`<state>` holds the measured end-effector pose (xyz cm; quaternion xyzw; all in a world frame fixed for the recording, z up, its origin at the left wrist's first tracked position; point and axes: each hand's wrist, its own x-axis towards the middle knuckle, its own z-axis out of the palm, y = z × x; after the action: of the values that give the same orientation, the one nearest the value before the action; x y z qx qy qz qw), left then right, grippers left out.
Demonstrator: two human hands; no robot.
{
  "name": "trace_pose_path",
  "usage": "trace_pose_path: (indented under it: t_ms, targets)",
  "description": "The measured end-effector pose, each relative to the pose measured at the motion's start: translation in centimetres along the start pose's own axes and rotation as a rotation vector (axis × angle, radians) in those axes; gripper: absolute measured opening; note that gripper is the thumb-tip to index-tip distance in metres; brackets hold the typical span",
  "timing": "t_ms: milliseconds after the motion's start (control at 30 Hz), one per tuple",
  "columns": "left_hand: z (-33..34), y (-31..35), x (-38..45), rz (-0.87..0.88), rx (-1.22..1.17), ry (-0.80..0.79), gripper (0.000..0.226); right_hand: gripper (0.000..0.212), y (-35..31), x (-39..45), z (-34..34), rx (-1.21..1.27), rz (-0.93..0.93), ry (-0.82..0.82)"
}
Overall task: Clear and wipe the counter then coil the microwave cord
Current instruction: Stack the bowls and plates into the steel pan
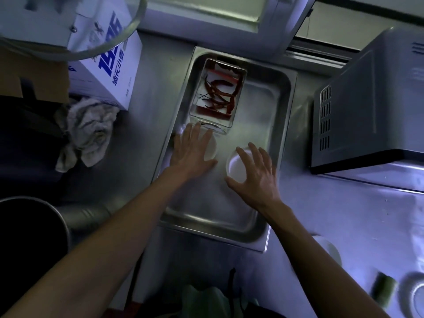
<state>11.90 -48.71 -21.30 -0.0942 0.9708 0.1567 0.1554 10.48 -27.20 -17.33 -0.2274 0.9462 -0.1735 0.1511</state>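
Observation:
A steel tray [270, 125] lies on the counter's middle. In its far left part stands a clear box [238, 72] with dried red chillies [220, 95]. My left hand [192, 150] lies flat, fingers spread, over a small white dish [212, 148] in the tray. My right hand [257, 173] curls its thumb and fingers round the rim of a small white bowl [236, 168] beside it. The microwave [371, 106] stands at the right; its cord is not visible. A crumpled grey cloth [89, 131] lies left of the tray.
A white and blue carton [107, 72] and a glass bowl rim [128, 31] stand at the far left. A dark pot [29, 228] is at the near left. At the near right are a white cup [330, 249], a green item [383, 292] and a round plate [415, 297].

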Motion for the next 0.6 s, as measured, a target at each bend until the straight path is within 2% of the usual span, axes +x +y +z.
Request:
trace_pose_path:
  t_ms: [100,267,400,600]
  targets:
    - [-0.3,0.3,-0.5,0.015,0.014,0.02,0.095,0.089,0.2,-0.1,-0.3,-0.007,-0.006,0.007]
    - [-1.4,0.0,-2.6,0.039,0.052,0.098,0.078,0.089,-0.5,0.4,-0.2,-0.022,-0.029,-0.017]
    - [-2.7,-1.4,-4.9,-0.035,0.074,0.165,0.071,0.09,-2.6,2.0,0.3,-0.035,-0.093,-0.016]
    - [-3.9,-4.2,-7.3,-0.121,-0.056,0.269,0.057,0.088,-6.3,5.2,1.4,-0.082,-0.197,-0.013]
